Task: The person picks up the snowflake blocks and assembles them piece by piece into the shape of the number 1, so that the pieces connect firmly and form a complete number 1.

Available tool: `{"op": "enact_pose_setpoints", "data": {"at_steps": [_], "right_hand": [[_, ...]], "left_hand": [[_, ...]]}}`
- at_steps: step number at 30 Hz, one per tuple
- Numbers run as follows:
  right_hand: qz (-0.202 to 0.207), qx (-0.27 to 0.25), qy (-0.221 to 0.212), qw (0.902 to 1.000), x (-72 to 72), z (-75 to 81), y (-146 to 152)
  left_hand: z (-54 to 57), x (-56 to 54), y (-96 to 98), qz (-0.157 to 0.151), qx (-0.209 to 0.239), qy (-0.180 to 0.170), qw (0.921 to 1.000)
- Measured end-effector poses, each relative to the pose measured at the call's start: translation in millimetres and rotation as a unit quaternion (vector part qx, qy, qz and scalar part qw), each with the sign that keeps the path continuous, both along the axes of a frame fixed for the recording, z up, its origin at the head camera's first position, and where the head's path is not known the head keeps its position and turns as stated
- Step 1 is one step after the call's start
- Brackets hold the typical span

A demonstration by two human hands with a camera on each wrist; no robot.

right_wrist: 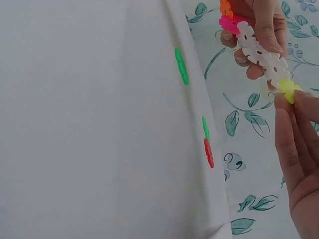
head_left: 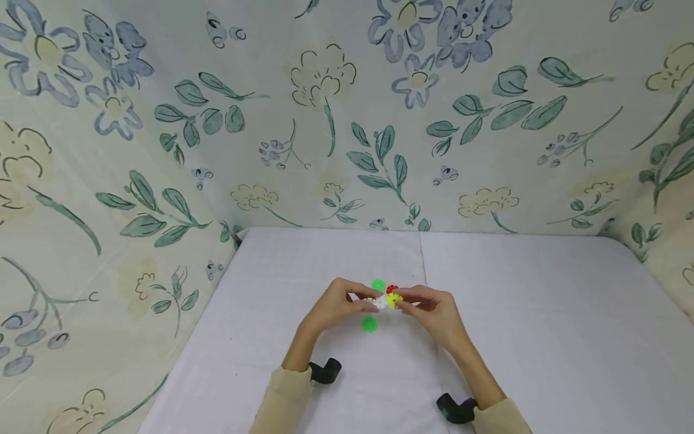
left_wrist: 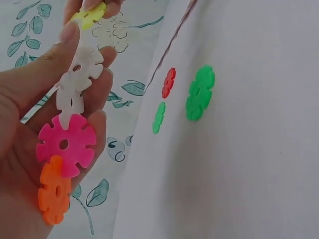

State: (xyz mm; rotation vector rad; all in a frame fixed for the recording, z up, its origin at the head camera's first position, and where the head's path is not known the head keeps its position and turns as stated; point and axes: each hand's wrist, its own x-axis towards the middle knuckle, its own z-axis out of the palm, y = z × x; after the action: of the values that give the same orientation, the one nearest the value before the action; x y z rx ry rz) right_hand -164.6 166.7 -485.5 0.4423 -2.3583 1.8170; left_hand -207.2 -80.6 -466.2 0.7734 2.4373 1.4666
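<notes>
White discs [left_wrist: 88, 65] we see gripped by left hand [head_left: 336, 304], yellow disc [head_left: 394, 300] pinched by right hand [head_left: 438, 316], one green disc [head_left: 370, 324] lying near.

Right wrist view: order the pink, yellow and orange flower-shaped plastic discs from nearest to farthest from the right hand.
1. Yellow disc: pinched by the right hand.
2. Pink disc: up and left of the yellow one in the picture.
3. Orange disc: just beyond the pink, at the top edge.

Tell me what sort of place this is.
Likely a small, draped-off indoor workspace, though the room beyond isn't visible: floral drapes stand on three sides of a table covered in white cloth.
</notes>
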Motion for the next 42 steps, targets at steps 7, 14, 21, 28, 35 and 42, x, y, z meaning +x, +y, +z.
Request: {"op": "enact_pose_setpoints", "data": {"at_steps": [7,14,21,28,35,42], "right_hand": [[0.081,-0.051,-0.033,0.9949,-0.3,1.4,1.6],[0.095,-0.074,-0.055,0.9912,-0.8,4.1,2.1],[0.073,-0.081,-0.045,0.993,2.1,2.7,-4.1],[0.054,-0.077,-0.027,0.9952,5.4,2.3,-10.2],[0.052,-0.067,-0.036,0.9958,4.5,-0.5,-7.2],[0.01,-0.036,-0.083,0.9958,2.2,2.7,-6.8]], "left_hand": [[0.8,0.1,-1.9,-0.015,0.01,-0.016,0.9997],[3.4,0.6,-2.2,-0.021,0.03,-0.021,0.9991],[5.5,0.4,-1.5,-0.03,0.049,-0.014,0.9983],[5.0,-0.3,-0.4,-0.032,0.05,-0.009,0.9982],[2.7,0.8,2.3,-0.023,0.033,-0.008,0.9992],[7.6,6.8,10.1,-0.017,-0.039,0.028,0.9987]]}}
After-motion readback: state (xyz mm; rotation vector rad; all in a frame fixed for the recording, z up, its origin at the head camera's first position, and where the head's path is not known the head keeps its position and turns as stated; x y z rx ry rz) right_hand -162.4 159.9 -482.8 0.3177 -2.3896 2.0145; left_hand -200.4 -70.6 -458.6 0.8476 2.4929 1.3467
